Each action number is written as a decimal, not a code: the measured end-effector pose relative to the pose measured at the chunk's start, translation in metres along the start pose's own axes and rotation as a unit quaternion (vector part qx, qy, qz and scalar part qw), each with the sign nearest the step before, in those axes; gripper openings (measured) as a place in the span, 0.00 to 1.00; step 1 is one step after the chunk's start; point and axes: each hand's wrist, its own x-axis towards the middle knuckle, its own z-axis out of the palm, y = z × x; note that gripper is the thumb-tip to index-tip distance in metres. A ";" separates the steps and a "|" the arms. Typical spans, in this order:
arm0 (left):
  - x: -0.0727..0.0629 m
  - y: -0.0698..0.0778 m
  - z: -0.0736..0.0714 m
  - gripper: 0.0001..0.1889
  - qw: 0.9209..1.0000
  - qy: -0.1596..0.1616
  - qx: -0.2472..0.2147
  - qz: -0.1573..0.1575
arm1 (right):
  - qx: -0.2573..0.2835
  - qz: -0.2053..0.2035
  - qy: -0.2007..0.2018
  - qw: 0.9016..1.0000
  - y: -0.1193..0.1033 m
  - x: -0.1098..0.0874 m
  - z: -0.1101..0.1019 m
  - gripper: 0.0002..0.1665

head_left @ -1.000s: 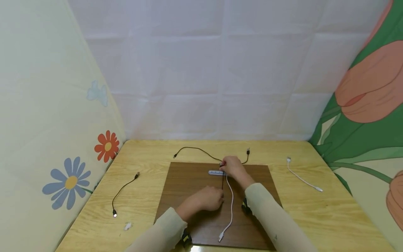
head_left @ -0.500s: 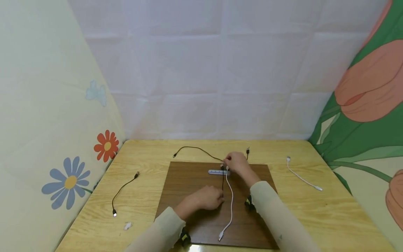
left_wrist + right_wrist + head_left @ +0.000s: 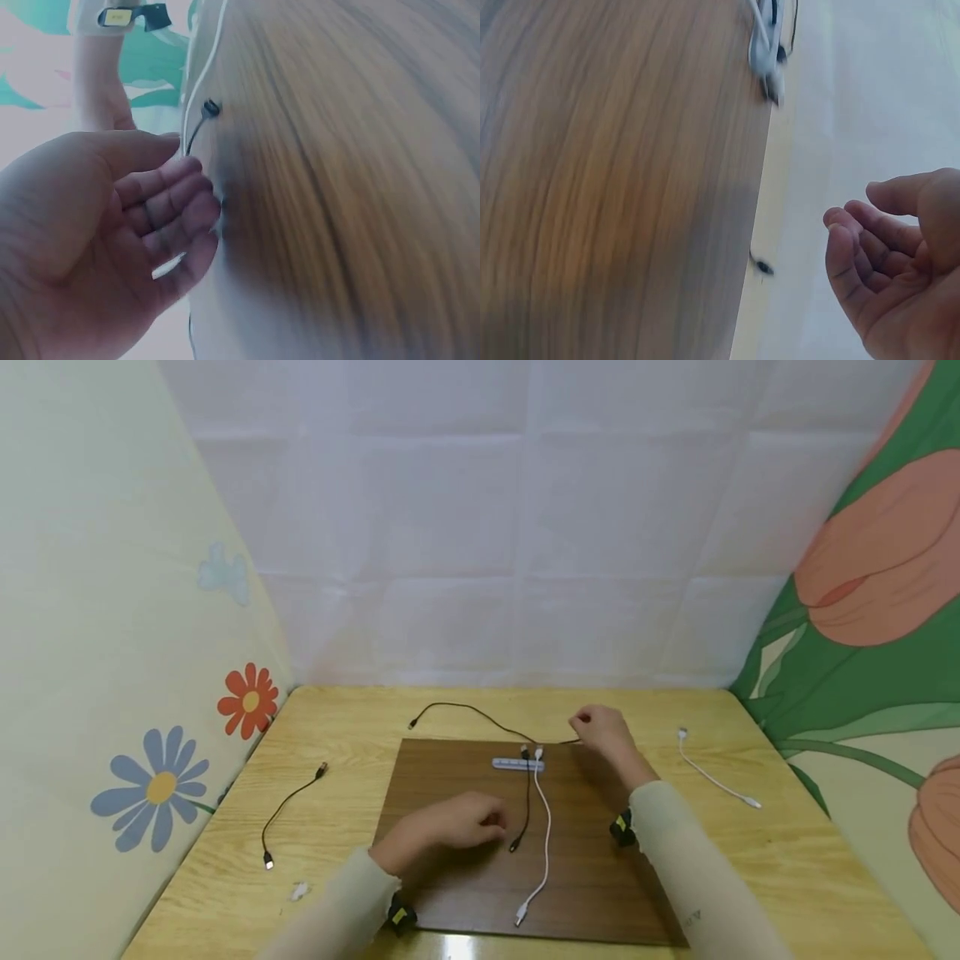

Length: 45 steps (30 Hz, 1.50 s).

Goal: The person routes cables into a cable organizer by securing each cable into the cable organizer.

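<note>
My left hand (image 3: pixel 465 821) hovers over the brown board (image 3: pixel 465 893), fingers loosely curled with nothing in them, as the left wrist view confirms. Just right of it lies the free end of a short black USB cable (image 3: pixel 527 810). That cable and a longer white USB cable (image 3: pixel 548 839) run from a pale blue USB hub (image 3: pixel 506 764) near the board's back edge. My right hand (image 3: pixel 606 732) is up at the back right of the board, fingers relaxed and holding nothing in the right wrist view. It overlaps part of another black cable (image 3: pixel 480 712) lying behind the board.
On the yellow wood-grain table (image 3: pixel 787 868) another black cable (image 3: pixel 288 806) lies at the left, near a small white item (image 3: pixel 299 891). A white cable (image 3: pixel 712 777) lies at the right. A white backdrop (image 3: pixel 450 527) stands behind, with printed panels on both sides.
My right hand has left the plugs at the hub and moved right and back. My left hand has released the black cable's end and drawn away to the left.
</note>
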 end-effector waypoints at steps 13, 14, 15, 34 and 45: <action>-0.049 -0.026 -0.026 0.52 0.993 0.019 0.040 -0.112 | 0.014 0.091 -0.026 0.995 0.037 -0.010 -0.025 0.29; -0.051 -0.028 -0.027 0.54 0.992 0.014 0.038 -0.119 | 0.013 0.093 -0.026 0.995 0.040 -0.011 -0.026 0.30; -0.052 -0.029 -0.027 0.56 0.991 0.009 0.037 -0.125 | 0.008 0.093 -0.027 0.995 0.042 -0.012 -0.028 0.31; -0.058 -0.030 -0.018 0.63 0.988 -0.033 0.055 -0.138 | -0.020 0.106 -0.050 0.993 0.087 -0.023 -0.055 0.38; -0.062 -0.031 -0.014 0.60 0.989 -0.026 0.066 -0.132 | -0.030 0.110 -0.051 0.992 0.098 -0.023 -0.066 0.39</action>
